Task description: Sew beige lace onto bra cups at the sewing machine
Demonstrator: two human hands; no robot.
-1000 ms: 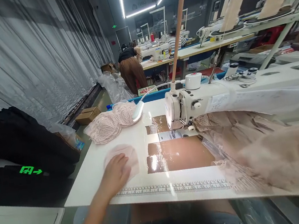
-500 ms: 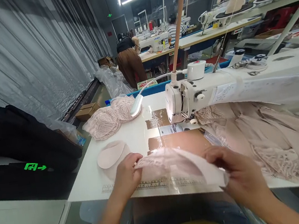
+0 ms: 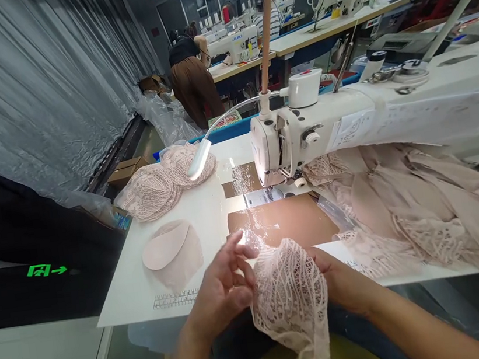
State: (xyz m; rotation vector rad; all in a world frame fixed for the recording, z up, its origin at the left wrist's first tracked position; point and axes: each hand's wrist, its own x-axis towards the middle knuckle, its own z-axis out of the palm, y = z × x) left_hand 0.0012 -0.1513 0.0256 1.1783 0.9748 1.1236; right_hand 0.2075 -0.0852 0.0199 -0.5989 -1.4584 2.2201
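Observation:
A pale pink lace bra cup (image 3: 288, 293) hangs over the front edge of the table, its narrow lace end drooping low. My right hand (image 3: 338, 278) grips it from the right, with most of the fingers hidden behind the lace. At the cup's left side is my left hand (image 3: 230, 278), its fingers apart and the index finger raised; whether the thumb touches the lace edge I cannot tell. A smooth pink cup piece on thin sheer fabric (image 3: 172, 250) lies farther left on the table.
The white sewing machine (image 3: 279, 145) stands ahead, its small lamp (image 3: 200, 159) bent leftward. Stacked lace cups (image 3: 156, 187) sit at the back left. A heap of pink lace and fabric straps (image 3: 424, 208) covers the right side. Another person (image 3: 192, 85) bends over a farther table.
The lace piece, stretched flat between both hands before, is now turned lace side out and hangs lower, in my right hand. My left fingers have spread from their pinch.

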